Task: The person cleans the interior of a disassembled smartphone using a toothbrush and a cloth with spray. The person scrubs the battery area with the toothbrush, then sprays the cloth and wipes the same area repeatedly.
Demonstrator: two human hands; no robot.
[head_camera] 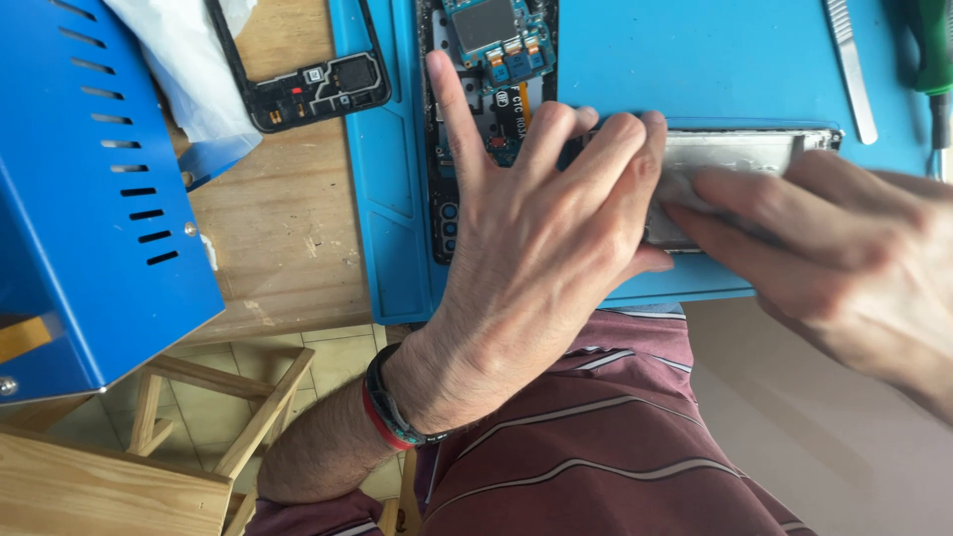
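My left hand (536, 228) lies flat, fingers spread, on a silvery phone panel (740, 154) that rests on a blue work mat (695, 60); its fingertips press the panel's left end. My right hand (824, 258), blurred, presses a small pale wipe or cloth (685, 189) against the panel's near edge. Under my left hand's index finger sits an opened phone body (491, 60) with its circuit board and connectors exposed.
A black phone frame (308, 84) lies on the wooden table beside a clear plastic bag (189, 60). A blue vented metal box (89, 189) stands at the left. Metal tweezers (852, 65) and a green-handled screwdriver (933, 60) lie at the mat's right.
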